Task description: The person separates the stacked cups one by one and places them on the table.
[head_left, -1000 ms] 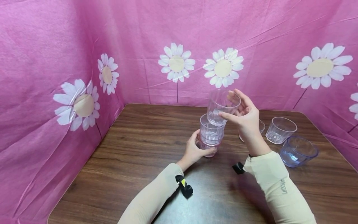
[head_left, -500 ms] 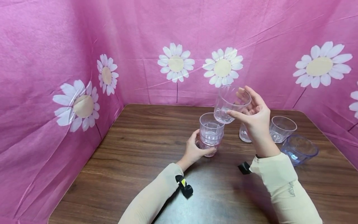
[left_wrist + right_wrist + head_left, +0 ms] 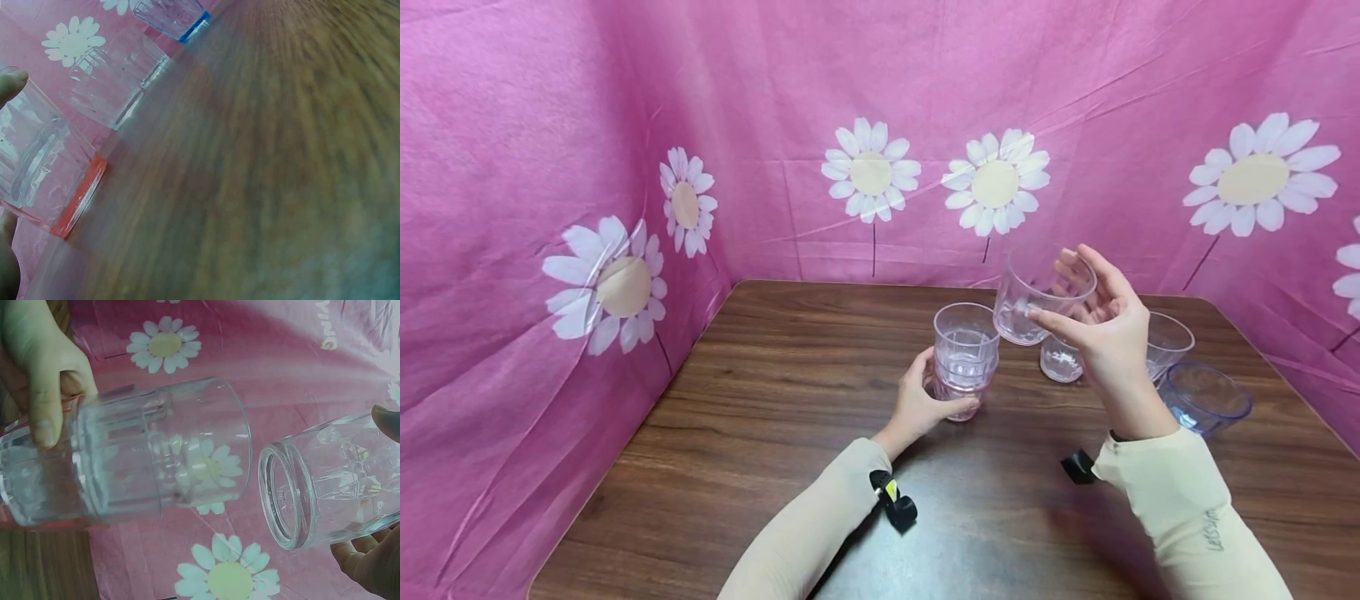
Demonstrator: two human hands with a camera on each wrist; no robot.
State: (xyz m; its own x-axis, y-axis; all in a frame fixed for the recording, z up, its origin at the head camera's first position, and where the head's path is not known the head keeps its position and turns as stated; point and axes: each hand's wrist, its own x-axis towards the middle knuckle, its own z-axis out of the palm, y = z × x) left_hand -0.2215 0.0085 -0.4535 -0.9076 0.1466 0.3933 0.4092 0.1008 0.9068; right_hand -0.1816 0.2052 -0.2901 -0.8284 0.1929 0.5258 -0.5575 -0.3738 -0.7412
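A stack of clear tumblers point(image 3: 964, 354), nested one in another, stands upright on the wooden table. My left hand point(image 3: 925, 404) grips it low, thumb across the front. In the left wrist view the bottom tumbler point(image 3: 37, 162) shows a red base. My right hand point(image 3: 1108, 342) holds another clear tumbler point(image 3: 1021, 312) in the air, right of the stack's top, thumb on the near side and fingers round the far side. Seen from the right wrist, a gap separates this tumbler's base from the rim of the stack.
Beyond the right hand stands a clear tumbler point(image 3: 1062, 362), its upper part hidden. Farther right are another clear tumbler point(image 3: 1165, 340), half covered by the hand, and a blue-tinted one point(image 3: 1213, 398). A pink cloth point(image 3: 790, 100) with daisies hangs behind the table point(image 3: 760, 417).
My right hand has carried its tumbler away from over the stack, first right and slightly up, then farther right and a little lower. The left hand and the stack have stayed put.
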